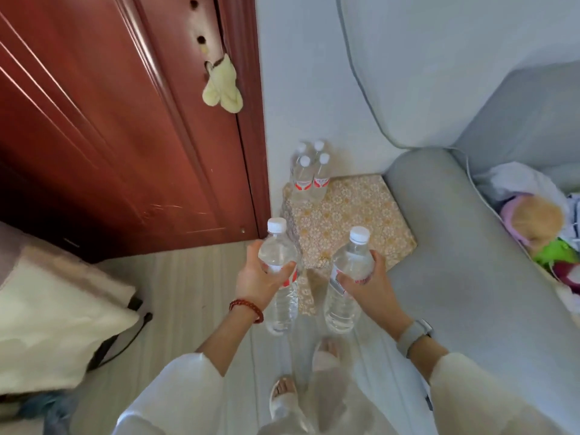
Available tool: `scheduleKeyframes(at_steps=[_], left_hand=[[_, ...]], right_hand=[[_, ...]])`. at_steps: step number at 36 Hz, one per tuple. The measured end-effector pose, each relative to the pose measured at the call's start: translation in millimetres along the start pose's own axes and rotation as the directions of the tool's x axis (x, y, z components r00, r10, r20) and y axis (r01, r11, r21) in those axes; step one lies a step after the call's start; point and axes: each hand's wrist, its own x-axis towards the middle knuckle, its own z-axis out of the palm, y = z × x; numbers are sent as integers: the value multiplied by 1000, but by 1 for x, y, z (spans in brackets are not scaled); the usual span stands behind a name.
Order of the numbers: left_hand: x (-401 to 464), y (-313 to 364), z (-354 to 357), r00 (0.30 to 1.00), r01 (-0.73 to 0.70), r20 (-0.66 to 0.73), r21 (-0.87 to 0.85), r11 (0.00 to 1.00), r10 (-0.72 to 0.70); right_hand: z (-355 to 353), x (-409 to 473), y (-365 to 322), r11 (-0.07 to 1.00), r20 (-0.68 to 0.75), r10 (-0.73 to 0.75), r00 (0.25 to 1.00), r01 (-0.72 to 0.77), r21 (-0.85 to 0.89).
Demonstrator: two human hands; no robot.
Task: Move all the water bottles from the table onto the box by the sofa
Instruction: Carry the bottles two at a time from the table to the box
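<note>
Bottle in left hand: a clear plastic water bottle with a white screw cap and red-and-white label (pixel 280 277) is held upright by the left hand (pixel 260 277), the fingers and thumb curled round its upper body just below the shoulder.
Bottle in right hand: a second clear plastic water bottle of the same kind (pixel 346 277) is gripped upright by the right hand (pixel 367 282), the fingers wrapped round the labelled middle.
Position of both: the 2 bottles are carried in the air over the pale striped floor (pixel 175 284), just short of the near corner of the box.
Box: a square box covered in gold floral-patterned cloth (pixel 354 215) stands between the dark red wooden door (pixel 110 136) and the arm of the pale grey-blue fabric sofa (pixel 455 246).
Bottles already placed: 4 matching bottles (pixel 309 174) stand upright in a tight cluster on the far left corner of the box, against the wall.
Weight: each bottle appears full, so it is judged fairly heavy for 1 hand.
Stiffness: thin walls are likely to give under a hard squeeze; the cap and neck are judged stiffer.
Surface: smooth plastic is judged slippery; the label band offers better purchase.
Hold advised: the mid-body grips seen here are judged sound for setting down upright.
Risk: a cloth-covered top may be soft, so tall bottles could tip if set down unevenly.
</note>
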Motion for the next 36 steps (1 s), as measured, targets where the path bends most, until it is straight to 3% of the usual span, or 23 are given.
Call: scheduleKeyframes(at_steps=[6,15,20,27,36], left_hand=[[86,1,42,996,71,57,-46,996,-68],[207,-20,105,992,37,106,251,967,-66],[261,-27,143,988,69,123,174,982,-91],[310,-32,170,990,-19,140,90,996,6],[327,-47,179,971,-49,239,182,982,4]], right_hand=[[5,92,12,993,77,45,996,-36,-115],[31,234,40,977,93,127,987,-109,-182],[49,299,48,983,88,158,984,-147,-112],[64,348,53,989,47,145,988,-144,-24],[68,363,76,986,147,163,976,-156,-58]])
